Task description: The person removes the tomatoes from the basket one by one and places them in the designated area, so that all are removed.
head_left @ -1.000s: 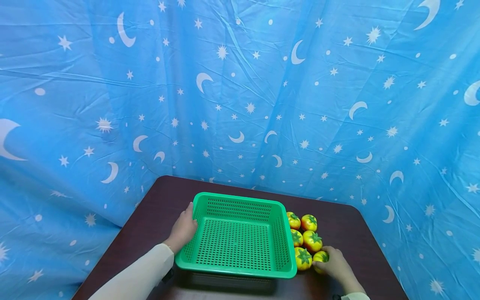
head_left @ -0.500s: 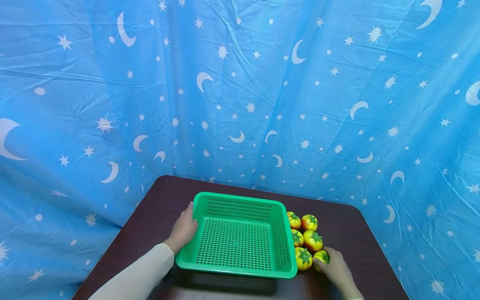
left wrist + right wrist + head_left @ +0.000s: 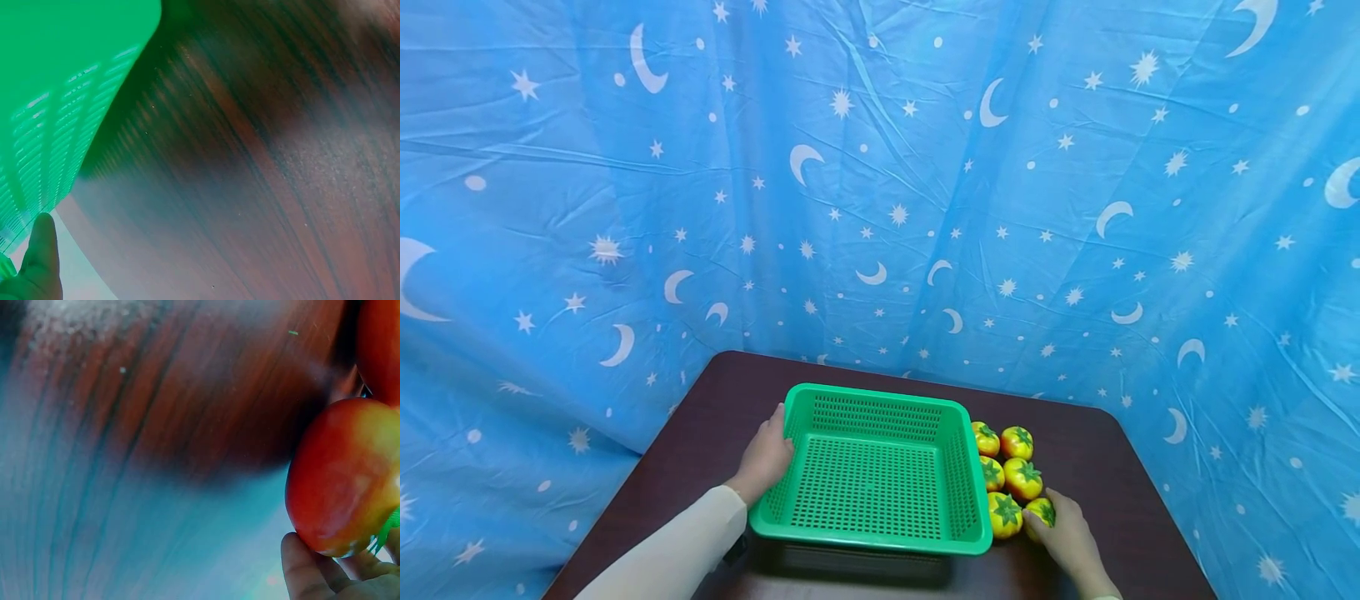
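A green plastic basket (image 3: 777,530) with slotted walls stands on the dark table. My left hand (image 3: 765,458) grips its left side, fingers up at the rim. In the left wrist view, one fingertip (image 3: 44,228) shows beside the slotted basket wall (image 3: 62,125). Along the basket's right side several red-and-yellow tomatoes with green star-shaped tops sit in two rows. My right hand (image 3: 1070,533) holds the nearest tomato of the outer row (image 3: 1042,510) between thumb and fingers. The right wrist view shows fingers under this tomato (image 3: 340,475), beside another tomato (image 3: 381,350).
The brown table (image 3: 1097,467) has rounded far corners. A blue curtain (image 3: 880,167) with white moons and stars hangs behind it and along both sides. The tomatoes sit close together, and the inner row is partly hidden by the basket's right rim.
My right hand has shifted slightly around the nearest outer tomato, and its dark wristband has left the head view. The left hand and basket have stayed in place.
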### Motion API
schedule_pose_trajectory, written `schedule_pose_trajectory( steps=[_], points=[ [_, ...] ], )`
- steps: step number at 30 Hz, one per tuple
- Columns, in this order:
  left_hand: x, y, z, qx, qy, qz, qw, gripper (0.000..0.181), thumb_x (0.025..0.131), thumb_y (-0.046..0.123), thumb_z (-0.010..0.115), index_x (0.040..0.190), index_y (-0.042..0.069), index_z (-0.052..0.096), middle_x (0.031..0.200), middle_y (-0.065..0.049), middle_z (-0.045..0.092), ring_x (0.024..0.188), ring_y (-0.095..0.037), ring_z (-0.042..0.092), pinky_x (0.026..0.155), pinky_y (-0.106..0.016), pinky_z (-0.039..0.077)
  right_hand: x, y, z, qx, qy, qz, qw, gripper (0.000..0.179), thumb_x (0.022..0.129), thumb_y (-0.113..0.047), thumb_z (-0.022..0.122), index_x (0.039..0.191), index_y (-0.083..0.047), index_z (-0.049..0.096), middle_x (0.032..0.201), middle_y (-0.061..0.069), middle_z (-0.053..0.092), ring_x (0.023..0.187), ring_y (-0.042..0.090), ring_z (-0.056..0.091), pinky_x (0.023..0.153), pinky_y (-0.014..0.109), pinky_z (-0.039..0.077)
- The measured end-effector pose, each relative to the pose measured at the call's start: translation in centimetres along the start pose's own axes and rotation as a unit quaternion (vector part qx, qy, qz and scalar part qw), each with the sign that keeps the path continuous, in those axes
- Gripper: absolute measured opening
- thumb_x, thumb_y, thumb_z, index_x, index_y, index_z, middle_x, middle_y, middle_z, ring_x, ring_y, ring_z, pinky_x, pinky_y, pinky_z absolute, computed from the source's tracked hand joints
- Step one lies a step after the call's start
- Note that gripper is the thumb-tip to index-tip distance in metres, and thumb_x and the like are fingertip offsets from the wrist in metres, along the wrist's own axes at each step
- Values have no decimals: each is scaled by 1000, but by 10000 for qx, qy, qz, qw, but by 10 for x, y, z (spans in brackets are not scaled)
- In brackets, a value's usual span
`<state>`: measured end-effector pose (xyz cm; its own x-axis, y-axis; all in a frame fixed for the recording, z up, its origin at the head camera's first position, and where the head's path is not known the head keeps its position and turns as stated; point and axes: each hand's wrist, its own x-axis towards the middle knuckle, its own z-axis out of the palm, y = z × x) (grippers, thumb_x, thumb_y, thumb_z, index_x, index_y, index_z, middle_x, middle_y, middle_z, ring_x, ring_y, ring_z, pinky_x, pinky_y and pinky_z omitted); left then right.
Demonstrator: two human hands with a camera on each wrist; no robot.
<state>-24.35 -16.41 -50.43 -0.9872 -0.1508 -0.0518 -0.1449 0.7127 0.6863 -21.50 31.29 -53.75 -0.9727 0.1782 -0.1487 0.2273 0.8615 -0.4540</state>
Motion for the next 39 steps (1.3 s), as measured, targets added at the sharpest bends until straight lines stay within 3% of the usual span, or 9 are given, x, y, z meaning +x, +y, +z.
schedule_pose_trajectory(
  steps=[6,14,20,28,34,39],
  points=[
    [0,1,-3,30,-85,-54,9999,68,97,11,43,153,7,4,145,-27,33,127,-42,44,94,-57,44,3,2,7,-77,159,-140,9997,80,88,-51,57,138,9,38,136,33,39,122,48,40,100,64,35],
    [2,3,-6,247,-254,-55,9994,69,97,13,43,153,7,3,146,-27,30,122,-43,47,87,-54,46,0,-3,11,35,109,-259,9996,68,93,-42,52,142,2,34,138,37,29,119,59,36,93,70,34],
    [3,4,-8,295,-402,-170,9986,70,97,14,42,153,8,0,148,-27,25,125,-43,45,89,-56,45,-1,-4,14,154,146,-206,9996,66,96,-43,46,145,-1,31,140,35,24,120,60,33,93,71,34],
    [3,11,-15,298,-765,-232,9964,83,94,18,53,152,8,-5,151,-28,17,123,-48,44,89,-58,44,-3,-6,17,136,304,-99,9994,70,95,-49,44,147,-6,27,142,34,19,123,61,28,94,72,31],
    [4,8,-23,299,-717,14,9970,83,95,19,52,153,15,-8,153,-26,8,128,-53,35,93,-64,39,-6,-11,20,262,399,8,9989,71,94,-50,45,148,-9,23,145,34,13,125,61,24,94,74,29],
    [1,11,-35,609,-617,222,9960,76,96,22,51,153,7,3,153,-27,15,132,-53,27,98,-66,34,-7,-18,11,236,504,235,9982,74,95,-54,42,149,-8,21,147,34,10,129,59,16,97,75,23]
  ],
)
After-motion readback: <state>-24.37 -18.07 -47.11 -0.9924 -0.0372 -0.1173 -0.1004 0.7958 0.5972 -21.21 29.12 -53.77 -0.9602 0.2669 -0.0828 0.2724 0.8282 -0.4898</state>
